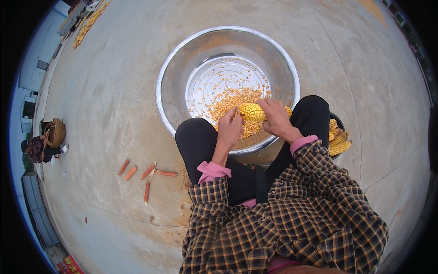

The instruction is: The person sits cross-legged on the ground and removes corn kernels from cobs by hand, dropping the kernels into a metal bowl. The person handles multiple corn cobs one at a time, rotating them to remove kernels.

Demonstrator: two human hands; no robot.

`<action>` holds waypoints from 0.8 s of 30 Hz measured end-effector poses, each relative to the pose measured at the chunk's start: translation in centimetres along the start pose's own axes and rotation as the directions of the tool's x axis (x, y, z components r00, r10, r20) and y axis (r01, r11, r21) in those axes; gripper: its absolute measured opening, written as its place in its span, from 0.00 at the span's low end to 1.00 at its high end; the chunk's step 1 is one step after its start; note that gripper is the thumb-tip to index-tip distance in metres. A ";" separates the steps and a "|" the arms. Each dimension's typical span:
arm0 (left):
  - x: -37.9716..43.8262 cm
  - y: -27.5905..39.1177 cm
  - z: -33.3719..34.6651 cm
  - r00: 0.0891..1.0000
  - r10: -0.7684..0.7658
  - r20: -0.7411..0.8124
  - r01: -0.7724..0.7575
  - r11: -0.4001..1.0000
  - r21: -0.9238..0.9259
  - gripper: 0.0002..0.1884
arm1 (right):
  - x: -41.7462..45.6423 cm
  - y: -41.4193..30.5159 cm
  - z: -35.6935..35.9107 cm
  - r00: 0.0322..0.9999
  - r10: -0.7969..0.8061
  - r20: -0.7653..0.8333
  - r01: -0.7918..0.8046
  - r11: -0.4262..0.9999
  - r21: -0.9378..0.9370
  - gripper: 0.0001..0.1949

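A yellow ear of corn [253, 112] lies nearly level over the near part of a large round metal basin [164, 113]. My right hand [276, 118] is closed around its right part, fingers over the top. At the ear's left end, my left hand [231, 126] pinches the tip with thumb and fingers. Loose corn kernels [227, 99] are heaped in the basin beneath both hands and scattered thinly towards its far side. The basin sits on the ground between and beyond my knees.
Right of my right knee stands a dark bucket [337, 120] with ears of corn [339, 144]. Several stripped reddish cobs [147, 191] lie on the concrete to my left. Far left, another person [36, 149] sits with a woven basket [56, 133]. More corn [89, 25] is spread at the upper left.
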State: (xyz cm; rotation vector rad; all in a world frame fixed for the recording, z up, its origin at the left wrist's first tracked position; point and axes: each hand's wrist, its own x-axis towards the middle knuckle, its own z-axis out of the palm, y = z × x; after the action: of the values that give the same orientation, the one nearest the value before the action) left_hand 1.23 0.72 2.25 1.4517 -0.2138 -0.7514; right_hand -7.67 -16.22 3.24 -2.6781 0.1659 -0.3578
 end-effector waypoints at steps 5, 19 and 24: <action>-0.2 0.9 -0.5 0.986 -0.134 0.102 0.144 0.984 -0.102 0.09 | 0.0 0.2 0.1 0.994 -0.085 -0.063 0.079 0.993 -0.087 0.28; -0.4 1.3 0.1 0.973 -0.221 0.058 0.229 0.939 -0.258 0.09 | 0.0 0.1 0.6 0.995 -0.056 -0.082 0.047 0.992 -0.113 0.27; 0.0 0.6 -0.1 0.950 -0.305 0.064 0.311 0.926 -0.213 0.08 | 0.0 -0.1 0.5 0.990 -0.114 -0.079 0.096 0.974 -0.204 0.26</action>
State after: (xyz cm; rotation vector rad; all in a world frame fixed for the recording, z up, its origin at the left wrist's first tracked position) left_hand 1.44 0.75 2.79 1.2751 0.0791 -1.0199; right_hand -7.56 -15.96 2.86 -2.8780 0.0914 -0.5219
